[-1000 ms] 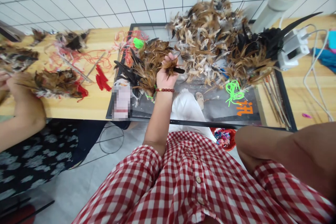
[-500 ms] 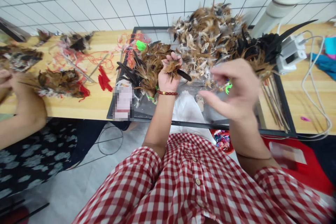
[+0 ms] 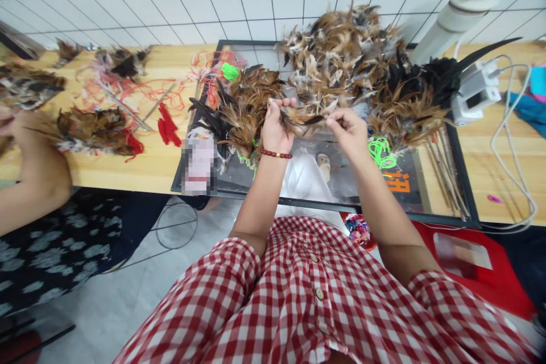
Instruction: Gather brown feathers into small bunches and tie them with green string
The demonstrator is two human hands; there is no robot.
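My left hand [image 3: 276,128], with a red bead bracelet on the wrist, grips a small bunch of brown feathers [image 3: 298,116] over a glass-topped tray [image 3: 324,182]. My right hand [image 3: 350,132] pinches the other end of the same bunch with thumb and fingers. Just left of my left hand lies a bundle of brown and black feathers [image 3: 239,108]. Behind both hands rises a big loose heap of brown, white and black feathers [image 3: 345,62].
Green cord [image 3: 379,151] and thin sticks [image 3: 447,173] lie on the tray's right side. A white device with cables [image 3: 473,91] sits at right. Another person's arm [image 3: 34,182] works with feathers and red thread [image 3: 166,128] on the wooden table [image 3: 140,165] at left.
My right hand came up from my lap, swung in over the tray and took hold of the feathers in my left hand. My left hand stayed about where it was.
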